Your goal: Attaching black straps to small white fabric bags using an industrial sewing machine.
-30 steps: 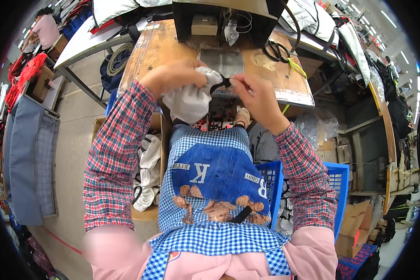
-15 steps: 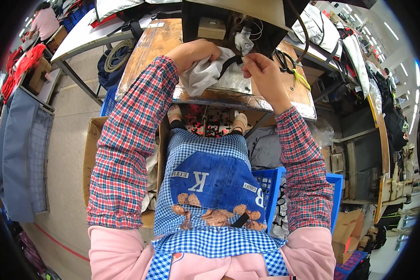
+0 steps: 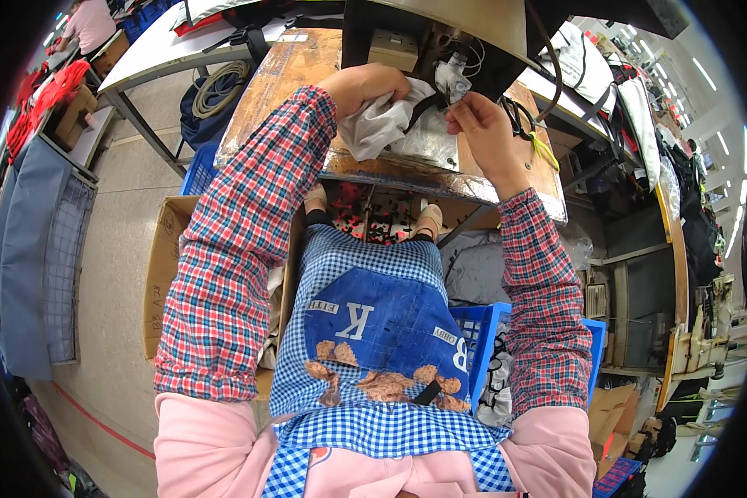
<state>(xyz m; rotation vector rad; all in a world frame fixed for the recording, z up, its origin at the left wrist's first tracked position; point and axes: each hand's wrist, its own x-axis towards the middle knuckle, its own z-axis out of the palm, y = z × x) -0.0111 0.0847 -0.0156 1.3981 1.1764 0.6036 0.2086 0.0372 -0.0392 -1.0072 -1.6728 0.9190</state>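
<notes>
My left hand (image 3: 368,86) is closed on a bunched piece of white fabric (image 3: 368,133) at the front of the machine. A black strap (image 3: 424,106) runs from the fabric toward my right hand (image 3: 481,124). The right thumb and forefinger are pinched together at the strap's right end. Just above those fingers sits a part of the machine (image 3: 453,76) wrapped in clear plastic. The dark machine housing (image 3: 436,25) stands behind both hands. Under them is a metal plate (image 3: 427,148) set in the worn wooden table (image 3: 286,70).
A cardboard box (image 3: 166,274) stands on the floor at my left. A blue plastic basket (image 3: 494,332) holding white and black pieces is at my right thigh. A black cord with a yellow tie (image 3: 544,151) lies on the table's right side. Red and black scraps (image 3: 373,217) litter the floor by my feet.
The view has shifted slightly, so the machine and table sit a little further right. Both hands keep their hold on the fabric and strap, with hardly any movement relative to the machine.
</notes>
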